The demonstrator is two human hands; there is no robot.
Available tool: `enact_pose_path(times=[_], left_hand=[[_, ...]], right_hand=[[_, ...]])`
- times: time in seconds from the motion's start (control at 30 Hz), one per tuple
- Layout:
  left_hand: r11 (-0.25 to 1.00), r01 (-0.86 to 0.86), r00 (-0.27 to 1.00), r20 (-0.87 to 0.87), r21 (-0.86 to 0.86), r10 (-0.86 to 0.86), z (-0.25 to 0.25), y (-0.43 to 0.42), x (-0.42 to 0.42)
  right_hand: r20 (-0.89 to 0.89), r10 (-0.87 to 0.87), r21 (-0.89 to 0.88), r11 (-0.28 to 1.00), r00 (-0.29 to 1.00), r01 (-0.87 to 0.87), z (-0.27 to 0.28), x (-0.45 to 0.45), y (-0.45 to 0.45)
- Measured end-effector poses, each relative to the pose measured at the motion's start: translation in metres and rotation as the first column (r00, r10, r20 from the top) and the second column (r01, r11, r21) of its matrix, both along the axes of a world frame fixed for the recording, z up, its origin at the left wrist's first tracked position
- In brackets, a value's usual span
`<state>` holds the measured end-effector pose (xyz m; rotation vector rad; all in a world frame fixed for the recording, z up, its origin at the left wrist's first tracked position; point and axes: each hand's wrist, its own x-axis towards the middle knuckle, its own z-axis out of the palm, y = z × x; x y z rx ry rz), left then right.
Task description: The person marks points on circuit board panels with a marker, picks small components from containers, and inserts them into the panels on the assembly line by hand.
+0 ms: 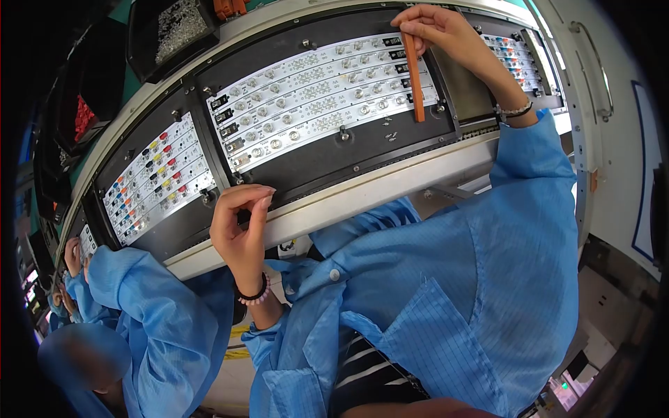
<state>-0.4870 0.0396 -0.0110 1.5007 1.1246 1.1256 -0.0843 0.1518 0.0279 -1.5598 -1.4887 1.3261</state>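
Observation:
My right hand [440, 31] pinches the upper end of a narrow orange bar [416, 87]. This bar lies across the right end of a panel of white circuit boards [317, 94], beside their black connectors. The panel sits in a black tray [300, 173] and carries rows of clear round parts. At the tray's front edge, above the metal rail [348, 202], my left hand [240, 223] is closed with thumb and fingertips together. Whatever it may hold is too small to make out. Several tiny loose parts [390, 132] lie on the tray below the bar.
To the left is another tray with a circuit board panel [160, 174] bearing coloured parts; a third panel [514, 59] is at right. Bins of clear parts [182, 28] and red parts [85, 118] stand behind. A co-worker in a blue smock [160, 299] works at left.

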Motion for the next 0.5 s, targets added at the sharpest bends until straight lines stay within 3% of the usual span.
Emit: enact_pose_path(times=[0.07, 0.17, 0.5], left_hand=[[1.0, -0.001, 1.0, -0.006, 0.0, 0.001, 0.0, 0.0, -0.001], [1.0, 0.001, 1.0, -0.002, 0.006, -0.001, 0.002, 0.0, -0.002], [1.0, 0.012, 0.999, 0.038, 0.017, -0.013, 0.001, 0.0, -0.007]], right_hand=[[0.019, -0.015, -0.01, 1.0, 1.0, 0.015, 0.001, -0.005, 0.002], [0.201, 0.022, 0.093, 0.995, 0.979, -0.041, 0.007, -0.014, 0.004], [0.473, 0.024, 0.394, 0.888, 0.881, -0.236, -0.009, -0.011, 0.014]])
